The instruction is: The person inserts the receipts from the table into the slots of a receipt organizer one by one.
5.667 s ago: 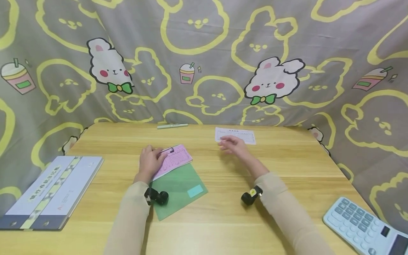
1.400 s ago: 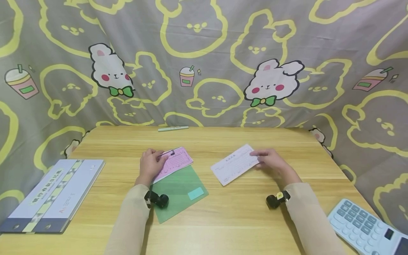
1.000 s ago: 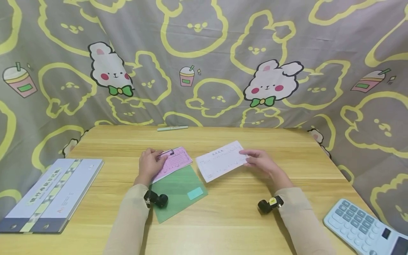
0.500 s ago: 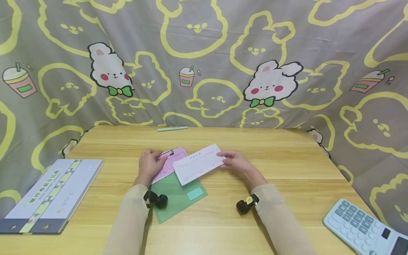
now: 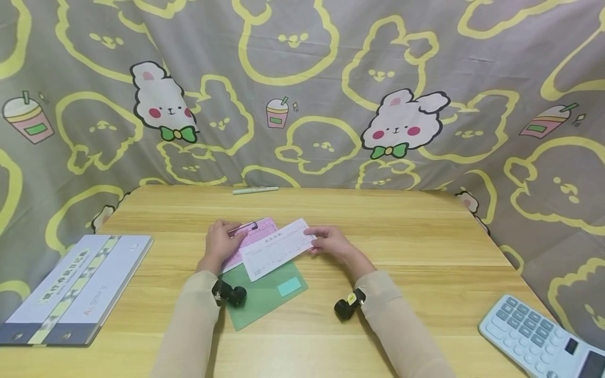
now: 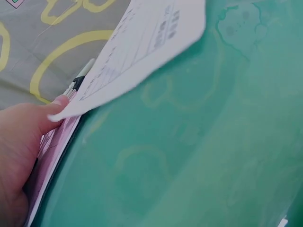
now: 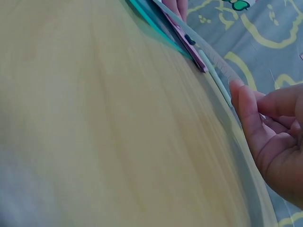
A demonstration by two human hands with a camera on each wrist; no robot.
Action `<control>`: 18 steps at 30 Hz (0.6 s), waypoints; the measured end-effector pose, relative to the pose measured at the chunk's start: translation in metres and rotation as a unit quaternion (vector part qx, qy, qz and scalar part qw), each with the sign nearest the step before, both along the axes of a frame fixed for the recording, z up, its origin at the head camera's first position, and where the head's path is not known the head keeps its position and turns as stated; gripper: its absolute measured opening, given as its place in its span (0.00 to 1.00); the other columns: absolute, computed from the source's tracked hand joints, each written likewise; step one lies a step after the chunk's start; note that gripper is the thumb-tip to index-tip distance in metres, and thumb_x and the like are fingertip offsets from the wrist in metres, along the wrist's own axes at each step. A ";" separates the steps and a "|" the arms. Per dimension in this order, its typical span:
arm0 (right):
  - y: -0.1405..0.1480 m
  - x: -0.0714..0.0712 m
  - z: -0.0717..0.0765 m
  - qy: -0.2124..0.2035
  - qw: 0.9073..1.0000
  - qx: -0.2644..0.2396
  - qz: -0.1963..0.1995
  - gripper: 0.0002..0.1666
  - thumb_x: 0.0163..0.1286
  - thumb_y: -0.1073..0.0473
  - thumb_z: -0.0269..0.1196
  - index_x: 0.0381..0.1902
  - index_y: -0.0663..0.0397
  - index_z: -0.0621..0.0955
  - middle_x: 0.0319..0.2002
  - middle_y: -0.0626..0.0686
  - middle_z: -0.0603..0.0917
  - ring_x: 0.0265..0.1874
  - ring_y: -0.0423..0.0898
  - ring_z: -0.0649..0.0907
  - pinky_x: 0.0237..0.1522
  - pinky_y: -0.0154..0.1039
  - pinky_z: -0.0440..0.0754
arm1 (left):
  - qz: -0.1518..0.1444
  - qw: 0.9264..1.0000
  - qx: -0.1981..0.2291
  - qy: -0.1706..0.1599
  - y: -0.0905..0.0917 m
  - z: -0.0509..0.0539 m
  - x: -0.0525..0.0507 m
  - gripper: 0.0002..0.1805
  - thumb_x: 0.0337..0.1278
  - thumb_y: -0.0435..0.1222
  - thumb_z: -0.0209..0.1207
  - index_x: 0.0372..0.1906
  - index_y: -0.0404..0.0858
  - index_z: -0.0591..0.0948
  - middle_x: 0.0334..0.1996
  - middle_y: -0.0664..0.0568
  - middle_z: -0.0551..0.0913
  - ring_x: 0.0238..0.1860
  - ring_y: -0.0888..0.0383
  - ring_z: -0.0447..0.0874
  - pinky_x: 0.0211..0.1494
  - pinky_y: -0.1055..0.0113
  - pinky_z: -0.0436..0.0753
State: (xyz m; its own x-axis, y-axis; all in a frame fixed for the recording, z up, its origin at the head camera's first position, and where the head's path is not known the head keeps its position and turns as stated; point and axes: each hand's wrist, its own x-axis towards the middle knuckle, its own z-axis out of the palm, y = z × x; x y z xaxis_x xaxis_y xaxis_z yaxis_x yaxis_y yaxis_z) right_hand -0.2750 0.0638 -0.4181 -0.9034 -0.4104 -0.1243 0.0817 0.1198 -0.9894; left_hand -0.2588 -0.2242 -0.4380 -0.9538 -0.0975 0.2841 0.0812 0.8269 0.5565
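A small clipboard with pink gridded slips [image 5: 262,227] lies at an angle over a green folder [image 5: 262,302]. My left hand [image 5: 223,242] grips its left end beside the dark clip [image 5: 255,226]; the thumb lies on top, and in the left wrist view the other fingers are mostly hidden. My right hand [image 5: 331,242] pinches the right edge of a white printed slip [image 5: 276,252] between thumb and fingers. That slip overlaps the pink slips and part of the folder, its left end near my left thumb. In the left wrist view the white slip [image 6: 142,52] bends upward above the folder.
A thick ledger book [image 5: 80,283] with a patterned band lies at the left. The light-blue calculator [image 5: 534,331] sits at the right front corner. A pale green pen [image 5: 255,190] lies near the back edge, before a patterned curtain [image 5: 321,79].
The white slip, picked up from the back of the table, has moved left in my right hand and now overlaps the pink slips. My left hand stays at the clipboard.
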 end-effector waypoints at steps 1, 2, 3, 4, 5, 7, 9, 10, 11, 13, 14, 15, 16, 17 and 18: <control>-0.002 0.000 0.000 -0.001 1.000 0.003 0.002 0.21 0.53 0.80 0.51 0.48 0.70 0.73 0.49 0.66 0.71 0.22 0.46 0.79 0.30 0.37 0.78 | -0.001 1.000 0.000 -0.004 0.000 0.001 0.000 0.22 0.47 0.44 0.59 0.46 0.35 0.78 0.37 0.43 0.71 0.40 0.47 0.64 0.41 0.55 0.61; -0.004 0.001 0.000 0.000 1.000 0.005 0.005 0.21 0.53 0.79 0.51 0.48 0.69 0.73 0.48 0.66 0.72 0.22 0.46 0.79 0.29 0.37 0.78 | -0.002 1.000 0.001 -0.009 0.000 0.002 0.000 0.21 0.47 0.44 0.59 0.46 0.35 0.78 0.37 0.43 0.71 0.40 0.47 0.64 0.41 0.55 0.62; -0.006 0.002 0.000 0.002 1.000 0.007 0.007 0.21 0.53 0.79 0.51 0.48 0.69 0.73 0.47 0.66 0.72 0.22 0.46 0.79 0.29 0.37 0.78 | -0.002 1.000 0.000 -0.013 -0.001 0.003 0.001 0.21 0.47 0.44 0.59 0.46 0.35 0.78 0.37 0.43 0.71 0.40 0.47 0.64 0.41 0.55 0.62; -0.008 0.002 -0.001 0.003 1.000 0.007 0.010 0.21 0.54 0.79 0.51 0.48 0.69 0.73 0.46 0.66 0.73 0.21 0.46 0.79 0.29 0.37 0.78 | -0.002 1.000 -0.001 -0.016 0.000 0.004 0.001 0.21 0.47 0.43 0.59 0.46 0.35 0.78 0.37 0.42 0.71 0.40 0.47 0.65 0.41 0.54 0.62; -0.010 0.003 -0.001 0.006 1.000 0.009 0.013 0.21 0.54 0.79 0.51 0.48 0.69 0.73 0.45 0.66 0.74 0.21 0.46 0.79 0.29 0.37 0.78 | -0.002 1.000 -0.003 -0.021 0.000 0.005 0.000 0.21 0.47 0.43 0.59 0.46 0.35 0.78 0.37 0.42 0.72 0.40 0.46 0.65 0.41 0.54 0.62; -0.014 0.004 -0.001 0.012 1.000 0.010 0.019 0.21 0.54 0.79 0.51 0.48 0.69 0.73 0.43 0.66 0.74 0.21 0.45 0.79 0.29 0.37 0.78 | 0.001 1.000 -0.008 -0.029 0.000 0.006 0.000 0.21 0.47 0.43 0.59 0.45 0.35 0.78 0.37 0.42 0.72 0.40 0.46 0.66 0.41 0.54 0.63; -0.018 0.005 -0.001 0.018 1.000 0.009 0.022 0.21 0.54 0.78 0.51 0.48 0.70 0.73 0.41 0.64 0.75 0.21 0.45 0.79 0.28 0.37 0.78 | 0.004 0.999 -0.015 -0.034 0.001 0.008 -0.001 0.21 0.47 0.43 0.59 0.45 0.35 0.79 0.37 0.41 0.73 0.39 0.45 0.67 0.41 0.54 0.64; -0.021 0.006 -0.001 0.020 0.999 0.009 0.023 0.21 0.54 0.78 0.51 0.48 0.70 0.73 0.40 0.64 0.75 0.20 0.45 0.78 0.28 0.37 0.78 | 0.005 0.999 -0.017 -0.039 0.001 0.009 -0.001 0.20 0.47 0.43 0.58 0.45 0.35 0.78 0.37 0.41 0.73 0.40 0.45 0.67 0.41 0.53 0.64; -0.023 0.006 -0.001 0.021 0.999 0.010 0.023 0.21 0.54 0.78 0.51 0.47 0.69 0.73 0.39 0.63 0.76 0.20 0.45 0.78 0.28 0.37 0.78 | 0.008 0.999 -0.017 -0.044 0.002 0.010 -0.001 0.20 0.47 0.43 0.58 0.45 0.35 0.79 0.37 0.41 0.73 0.39 0.45 0.67 0.41 0.53 0.64; -0.027 0.008 -0.001 0.022 0.999 0.010 0.024 0.20 0.54 0.78 0.51 0.47 0.69 0.73 0.37 0.62 0.76 0.20 0.45 0.78 0.28 0.37 0.78 | 0.013 0.998 -0.017 -0.052 0.003 0.013 -0.001 0.20 0.47 0.43 0.58 0.45 0.36 0.79 0.37 0.41 0.73 0.40 0.45 0.67 0.41 0.53 0.64; -0.029 0.008 0.000 0.020 0.999 0.010 0.024 0.20 0.54 0.78 0.51 0.47 0.69 0.73 0.37 0.62 0.76 0.20 0.45 0.78 0.28 0.37 0.78 | 0.015 0.998 -0.017 -0.057 0.003 0.014 -0.001 0.20 0.47 0.43 0.58 0.45 0.36 0.79 0.37 0.41 0.73 0.40 0.45 0.67 0.41 0.53 0.64; -0.032 0.009 0.000 0.019 0.999 0.010 0.023 0.20 0.53 0.78 0.51 0.46 0.69 0.73 0.37 0.62 0.76 0.20 0.45 0.78 0.28 0.36 0.78 | 0.017 0.998 -0.016 -0.061 0.004 0.015 -0.001 0.20 0.47 0.43 0.58 0.45 0.36 0.79 0.38 0.41 0.73 0.41 0.44 0.67 0.42 0.52 0.64; -0.034 0.010 0.000 0.021 0.999 0.010 0.023 0.20 0.53 0.78 0.51 0.46 0.69 0.73 0.37 0.62 0.75 0.20 0.45 0.78 0.28 0.37 0.78 | 0.018 0.998 -0.017 -0.064 0.004 0.015 -0.001 0.20 0.47 0.43 0.58 0.45 0.36 0.79 0.38 0.41 0.73 0.41 0.44 0.67 0.42 0.52 0.64; -0.036 0.011 0.001 0.024 0.999 0.011 0.022 0.19 0.53 0.78 0.51 0.46 0.70 0.74 0.37 0.62 0.75 0.19 0.45 0.78 0.27 0.37 0.78 | 0.020 0.998 -0.017 -0.066 0.004 0.016 -0.002 0.20 0.47 0.43 0.59 0.45 0.36 0.79 0.38 0.41 0.73 0.41 0.44 0.68 0.42 0.52 0.64; -0.039 0.012 0.001 0.030 0.999 0.012 0.023 0.19 0.53 0.78 0.51 0.45 0.71 0.73 0.38 0.63 0.75 0.19 0.44 0.77 0.27 0.36 0.78 | 0.019 0.997 -0.021 -0.066 0.004 0.017 -0.002 0.20 0.47 0.43 0.59 0.45 0.36 0.79 0.38 0.40 0.73 0.41 0.44 0.68 0.42 0.52 0.64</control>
State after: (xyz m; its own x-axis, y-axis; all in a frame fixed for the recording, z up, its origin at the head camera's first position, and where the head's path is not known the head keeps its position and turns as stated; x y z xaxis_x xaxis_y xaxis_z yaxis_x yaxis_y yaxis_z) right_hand -0.2630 0.0249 -0.4171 -0.8899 -0.4489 -0.0807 0.0158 0.1464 -0.9891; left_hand -0.2605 -0.2198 -0.4215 -0.9788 -0.1257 0.1615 -0.0224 0.8504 0.5257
